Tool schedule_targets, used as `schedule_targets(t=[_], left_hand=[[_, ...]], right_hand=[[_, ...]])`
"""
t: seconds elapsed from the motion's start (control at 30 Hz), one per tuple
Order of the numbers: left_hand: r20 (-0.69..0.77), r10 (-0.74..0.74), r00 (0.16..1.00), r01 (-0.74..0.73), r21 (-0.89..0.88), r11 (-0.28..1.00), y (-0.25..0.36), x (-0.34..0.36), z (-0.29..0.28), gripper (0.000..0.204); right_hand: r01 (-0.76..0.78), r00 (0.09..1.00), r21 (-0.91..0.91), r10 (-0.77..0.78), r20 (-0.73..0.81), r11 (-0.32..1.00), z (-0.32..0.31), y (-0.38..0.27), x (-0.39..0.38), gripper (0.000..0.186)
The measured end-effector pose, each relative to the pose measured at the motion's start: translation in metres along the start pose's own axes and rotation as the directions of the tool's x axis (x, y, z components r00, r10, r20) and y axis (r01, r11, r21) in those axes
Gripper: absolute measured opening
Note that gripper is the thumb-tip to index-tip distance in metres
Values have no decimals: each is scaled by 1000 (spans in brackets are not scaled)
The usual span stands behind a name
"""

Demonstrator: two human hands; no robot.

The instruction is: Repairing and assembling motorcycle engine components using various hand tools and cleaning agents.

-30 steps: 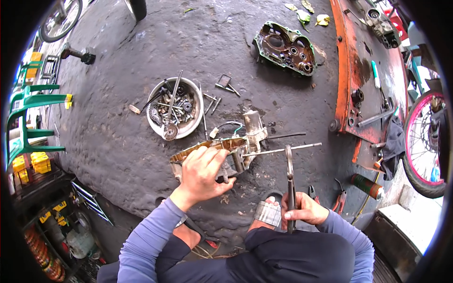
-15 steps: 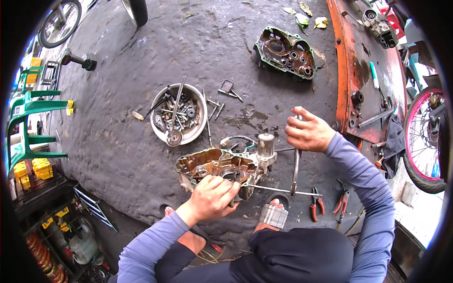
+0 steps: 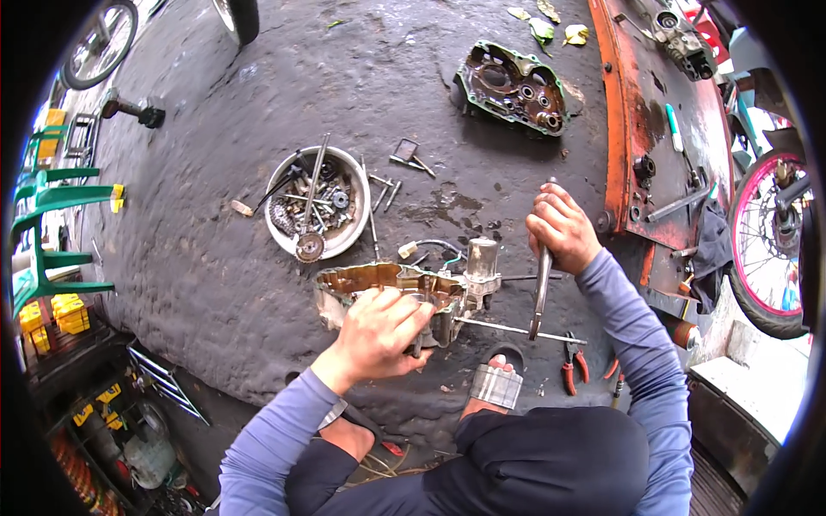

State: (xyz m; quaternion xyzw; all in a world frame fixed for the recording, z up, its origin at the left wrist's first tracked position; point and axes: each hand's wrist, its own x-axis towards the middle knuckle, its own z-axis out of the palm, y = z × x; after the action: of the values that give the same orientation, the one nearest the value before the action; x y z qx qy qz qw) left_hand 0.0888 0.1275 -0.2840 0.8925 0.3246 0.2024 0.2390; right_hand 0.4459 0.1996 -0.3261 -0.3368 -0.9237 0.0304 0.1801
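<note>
My left hand [image 3: 379,335] is closed over the near wall of an oily metal engine case [image 3: 348,282], which has a silver cylinder [image 3: 482,262] at its right end. My right hand [image 3: 559,225] grips the upper end of a long steel wrench-like tool [image 3: 542,297]. The tool's lower end is at a thin metal rod [image 3: 495,328] that sticks out rightward from the case. A white bowl [image 3: 353,228] of bolts, gears and small parts sits behind the case, with loose pins [image 3: 391,196] beside it. Red-handled pliers [image 3: 570,372] lie below the rod.
A second case half [image 3: 512,86] lies behind. An orange metal bench [image 3: 613,129] with parts and tools runs along the right, beside a pink-rimmed wheel [image 3: 773,232]. Green plastic chairs [image 3: 60,198] stand left. My sandalled foot [image 3: 495,387] is near the case.
My right hand rose from near my knee to above the rod, with the tool's free end now pointing down. My left hand stays on the case, which tilted to show more of its interior.
</note>
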Motion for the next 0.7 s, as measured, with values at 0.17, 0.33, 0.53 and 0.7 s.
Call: schedule_targets(t=[0.17,0.33,0.53,0.7], left_hand=[[133,79,988,-75,-34,997,-1,10,0,68],[96,60,994,-58,-20,998,-7,14,-3,71],[-72,-88,994,91,39,995,7,37,12,68],[-21,-117,993,119,121,985,14,26,13,69]], right_hand=[[-163,986,88,160,40,983,4,-25,-41,34],[-474,881,446,411,235,759,43,-52,-80,34],[-865,160,441,702,694,-239,-31,-154,-70,48],[-500,307,258,109,945,-827,-114,-165,-41,48]])
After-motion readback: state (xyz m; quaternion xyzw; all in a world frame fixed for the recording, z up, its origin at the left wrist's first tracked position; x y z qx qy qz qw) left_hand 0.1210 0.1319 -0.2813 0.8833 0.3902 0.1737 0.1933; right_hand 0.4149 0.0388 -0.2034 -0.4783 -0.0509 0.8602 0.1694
